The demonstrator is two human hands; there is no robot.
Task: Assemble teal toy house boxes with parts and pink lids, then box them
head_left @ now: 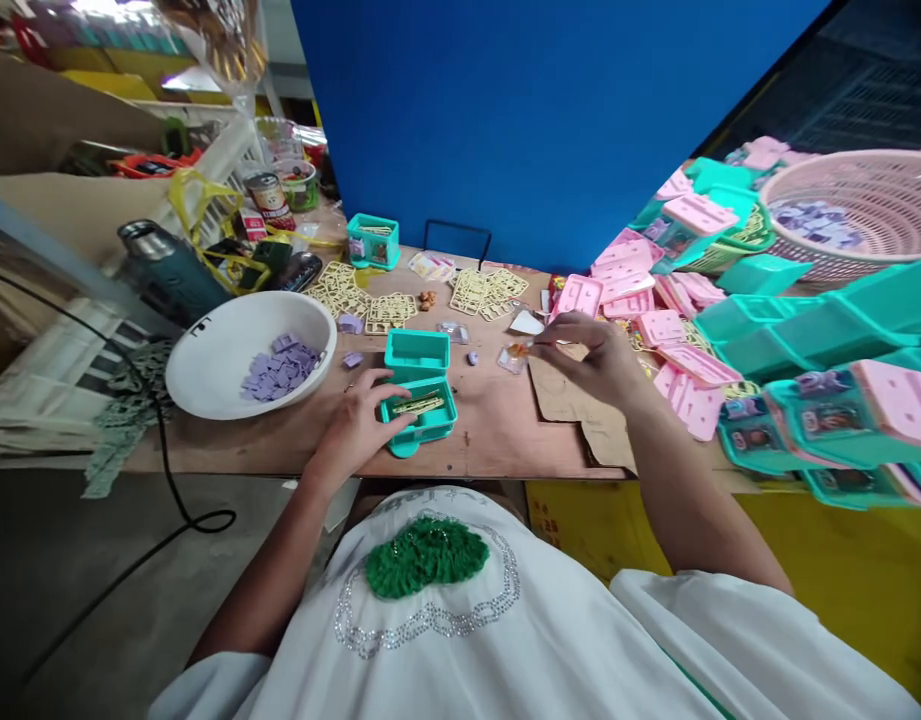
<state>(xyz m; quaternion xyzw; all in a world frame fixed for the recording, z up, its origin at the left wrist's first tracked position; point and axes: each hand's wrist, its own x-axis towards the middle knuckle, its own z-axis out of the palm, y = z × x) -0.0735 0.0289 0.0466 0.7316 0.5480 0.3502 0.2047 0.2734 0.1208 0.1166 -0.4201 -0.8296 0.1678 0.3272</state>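
My left hand (359, 420) grips the left end of a small teal plastic box (446, 412), thumb along its front side and fingers behind. Flat cream-coloured plastic pieces (419, 403) lie inside that box. Directly behind it stands a second teal box (417, 350), its open top facing up. My right hand (584, 355) is closed in a pinch, with a small orange piece (518, 350) at its fingertips, just over a clear plastic tray (511, 362). Another clear tray (454, 332) and a little purple piece (473, 358) lie between my hands.
A white bowl (190, 375) of purple pieces stands left, near a thermos (171, 265). Cream frames (486, 293) and a filled teal box (373, 242) lie behind. Cardboard (561, 390) sits under my right hand; pink lids (685, 400), stacked teal boxes (775, 335) and a pink basket (872, 165) crowd the right.
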